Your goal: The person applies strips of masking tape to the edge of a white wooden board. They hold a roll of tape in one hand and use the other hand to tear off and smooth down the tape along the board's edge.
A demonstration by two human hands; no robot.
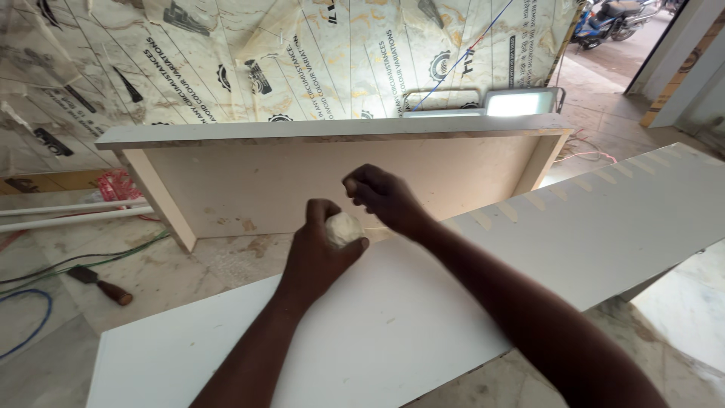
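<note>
My left hand (321, 253) is curled around a pale lump of putty (343, 228), gripping it just above the near edge of the white board (423, 302). My right hand (385, 198) hovers just beside it, fingers pinched together, on what I cannot tell. A chisel (100, 284) lies on the floor, well apart.

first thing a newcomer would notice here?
Two bare hands meet at centre: the left hand grips a pale lump, and the right hand pinches just above it. Below them a long white board crosses the frame, tape strips along its far edge. Behind stands a shallow open wooden frame.
</note>
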